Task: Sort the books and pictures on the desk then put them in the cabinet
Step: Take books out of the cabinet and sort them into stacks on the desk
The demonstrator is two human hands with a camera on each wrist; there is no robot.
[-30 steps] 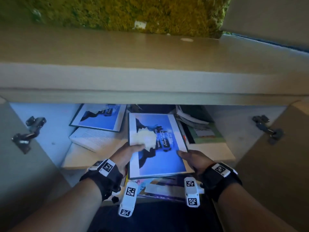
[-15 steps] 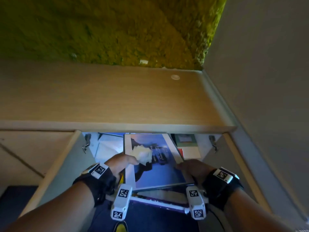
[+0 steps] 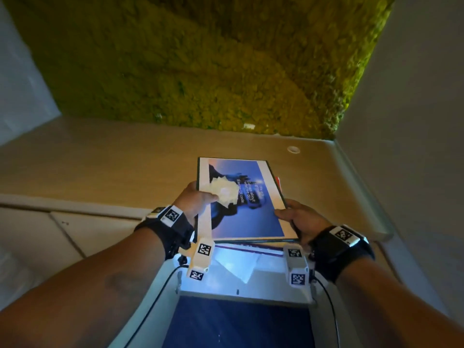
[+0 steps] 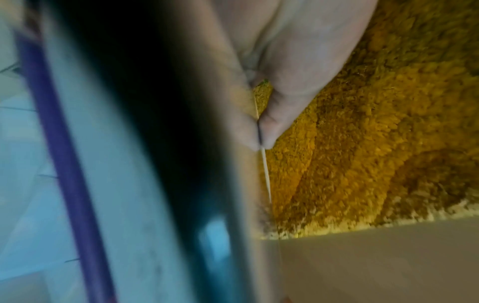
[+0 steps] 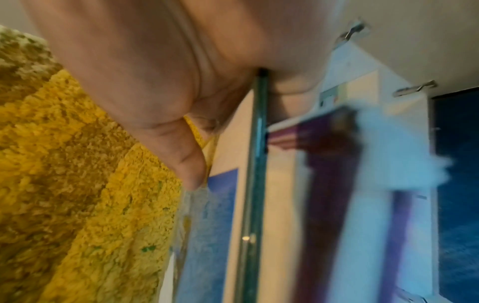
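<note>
A framed blue picture [image 3: 247, 209] with a white flower shape and white text is held between both hands, tilted over the front of the wooden desk top [image 3: 113, 167]. My left hand [image 3: 198, 199] grips its left edge, thumb on the front; the left wrist view shows the thumb [image 4: 282, 114] pinching that edge. My right hand [image 3: 292, 214] grips the lower right corner, thumb on top, fingers underneath beside the green frame edge [image 5: 255, 164]. A purple-edged flat item [image 3: 248, 247] shows just under the picture. A red edge [image 3: 279, 183] peeks out at its right.
A green-yellow moss wall [image 3: 200, 59] rises behind the desk, and a grey wall [image 3: 414, 121] closes the right side. Closed cabinet fronts [image 3: 62, 234] lie at the left. Below my wrists are the white cabinet opening [image 3: 236, 267] and dark blue floor [image 3: 238, 322].
Both hands have raised the picture from the cabinet opening to above the desk top's front edge. The view has tilted up, so the cabinet's contents are out of sight.
</note>
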